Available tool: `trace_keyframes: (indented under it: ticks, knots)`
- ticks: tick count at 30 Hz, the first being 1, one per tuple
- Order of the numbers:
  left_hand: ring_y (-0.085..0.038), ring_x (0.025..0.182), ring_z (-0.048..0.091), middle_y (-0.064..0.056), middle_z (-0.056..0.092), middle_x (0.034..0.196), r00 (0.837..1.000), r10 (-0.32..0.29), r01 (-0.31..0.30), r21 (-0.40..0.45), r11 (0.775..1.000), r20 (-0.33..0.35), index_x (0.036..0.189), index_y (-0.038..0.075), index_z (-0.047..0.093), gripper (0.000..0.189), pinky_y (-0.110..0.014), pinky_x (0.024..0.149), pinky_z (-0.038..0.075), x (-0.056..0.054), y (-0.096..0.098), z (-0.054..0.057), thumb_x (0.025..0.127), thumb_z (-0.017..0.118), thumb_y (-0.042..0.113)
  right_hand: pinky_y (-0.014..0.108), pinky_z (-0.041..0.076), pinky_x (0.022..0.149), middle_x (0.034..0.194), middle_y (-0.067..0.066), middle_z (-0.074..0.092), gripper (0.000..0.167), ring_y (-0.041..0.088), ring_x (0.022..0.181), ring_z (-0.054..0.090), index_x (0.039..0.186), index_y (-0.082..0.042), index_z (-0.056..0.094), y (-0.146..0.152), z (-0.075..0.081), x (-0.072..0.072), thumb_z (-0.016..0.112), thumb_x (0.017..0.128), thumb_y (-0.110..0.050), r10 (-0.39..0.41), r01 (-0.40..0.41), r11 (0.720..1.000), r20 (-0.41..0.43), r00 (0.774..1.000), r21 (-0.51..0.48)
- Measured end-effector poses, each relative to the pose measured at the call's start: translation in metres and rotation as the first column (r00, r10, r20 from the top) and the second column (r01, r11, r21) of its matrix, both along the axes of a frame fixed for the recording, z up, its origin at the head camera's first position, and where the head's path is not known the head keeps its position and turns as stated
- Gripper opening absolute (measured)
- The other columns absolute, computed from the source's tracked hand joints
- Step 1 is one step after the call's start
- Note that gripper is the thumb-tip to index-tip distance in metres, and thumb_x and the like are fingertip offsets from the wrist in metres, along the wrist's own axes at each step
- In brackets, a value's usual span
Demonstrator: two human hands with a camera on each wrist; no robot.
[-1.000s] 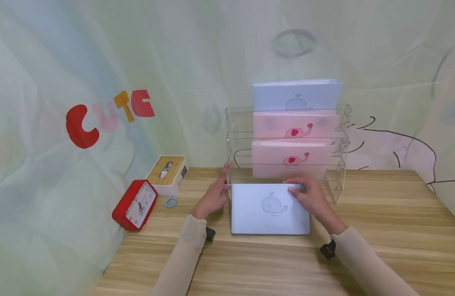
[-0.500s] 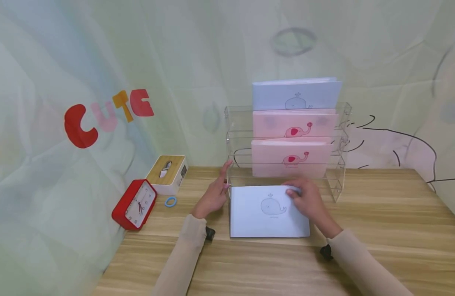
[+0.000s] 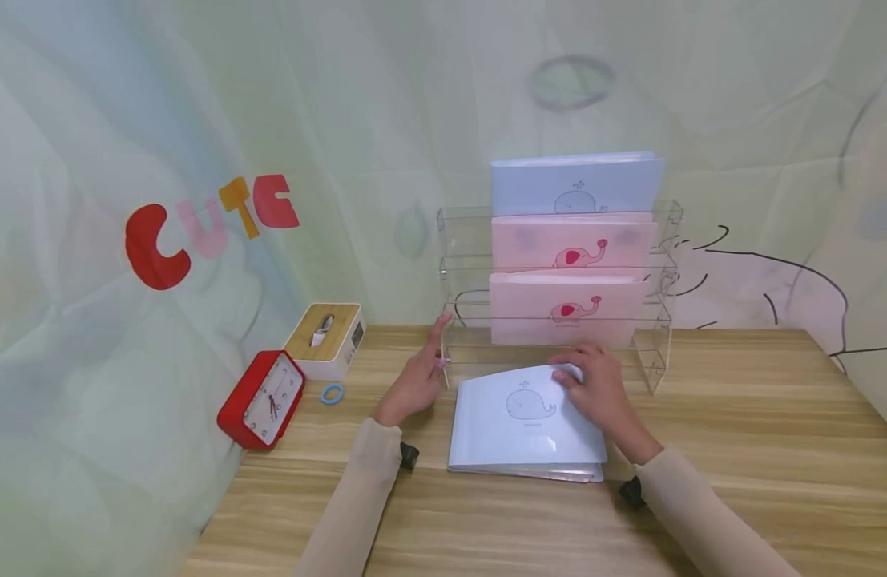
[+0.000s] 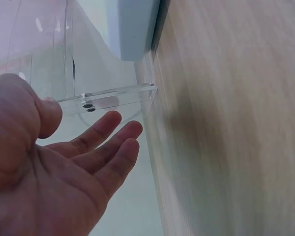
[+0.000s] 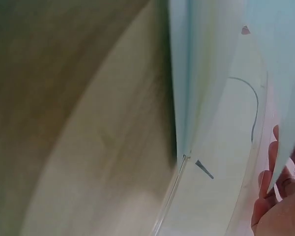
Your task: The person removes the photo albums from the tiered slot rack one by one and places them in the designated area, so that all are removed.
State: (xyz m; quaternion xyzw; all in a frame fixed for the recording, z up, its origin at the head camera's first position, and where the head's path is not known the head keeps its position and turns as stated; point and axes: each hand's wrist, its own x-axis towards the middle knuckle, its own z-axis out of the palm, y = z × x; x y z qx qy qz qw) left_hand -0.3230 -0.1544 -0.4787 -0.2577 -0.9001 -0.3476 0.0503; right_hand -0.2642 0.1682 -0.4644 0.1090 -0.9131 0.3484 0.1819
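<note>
A light blue album with a whale on its cover leans at the front of a clear acrylic tiered rack. Its bottom edge has parted, showing pages beneath the cover. My right hand pinches the upper right corner of the album; in the right wrist view, the right-hand fingers lie behind a thin blue sheet. My left hand is at the rack's left side, index finger pointing up along it. In the left wrist view, the left-hand fingers are extended beside the clear side bar.
Two pink elephant albums and another blue whale album stand in the rack's upper tiers. On the left are a red alarm clock, a wood-topped tissue box and a blue ring. A curtain-like backdrop hangs behind the table.
The blue album has tilted, its lower edge coming nearer and its top left corner dropping; its cover has parted from the pages. My right hand shifted slightly left; my left hand stayed put.
</note>
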Motion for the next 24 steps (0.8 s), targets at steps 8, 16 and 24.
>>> trace_keyframes:
  ticks: [8, 16, 24]
  knots:
    - [-0.026, 0.091, 0.063, -0.02, 0.044, 0.167, 0.996, -0.045, 0.045, 0.001, 0.999, -0.077, 0.171, 0.041, 0.0, 0.074, -0.051, 0.093, 0.057, -0.029, -0.012, -0.037, 0.115, 0.043, 0.02, 0.063, 0.035, 0.112, 0.12, 0.02, 0.076, 0.02, 0.041, 0.126, 0.054, 0.115, -0.003, 0.076, -0.002, -0.002, 0.001, 0.077, 0.095, -0.004, 0.007, -0.007, 0.999, 0.007, 1.0, -0.045]
    - [-0.039, 0.112, 0.067, -0.019, 0.026, 0.178, 1.0, -0.001, 0.001, -0.001, 1.0, 0.008, 0.171, 0.039, -0.001, 0.077, -0.061, 0.117, 0.048, 0.0, -0.001, -0.001, 0.114, 0.042, 0.011, 0.064, 0.035, 0.114, 0.128, 0.021, 0.063, 0.027, 0.044, 0.126, 0.052, 0.113, -0.001, 0.071, -0.001, -0.003, 0.001, 0.08, 0.089, 0.005, 0.011, -0.023, 0.993, -0.107, 0.994, -0.117]
    - [-0.038, 0.109, 0.066, -0.02, 0.03, 0.176, 1.0, 0.001, -0.001, 0.009, 1.0, 0.002, 0.171, 0.035, 0.0, 0.074, -0.059, 0.115, 0.051, -0.004, -0.001, -0.004, 0.114, 0.043, 0.015, 0.057, 0.047, 0.104, 0.124, 0.02, 0.069, 0.03, 0.04, 0.117, 0.061, 0.114, 0.002, 0.069, 0.003, 0.003, -0.001, 0.082, 0.087, 0.008, 0.038, -0.066, 0.99, -0.209, 0.977, -0.126]
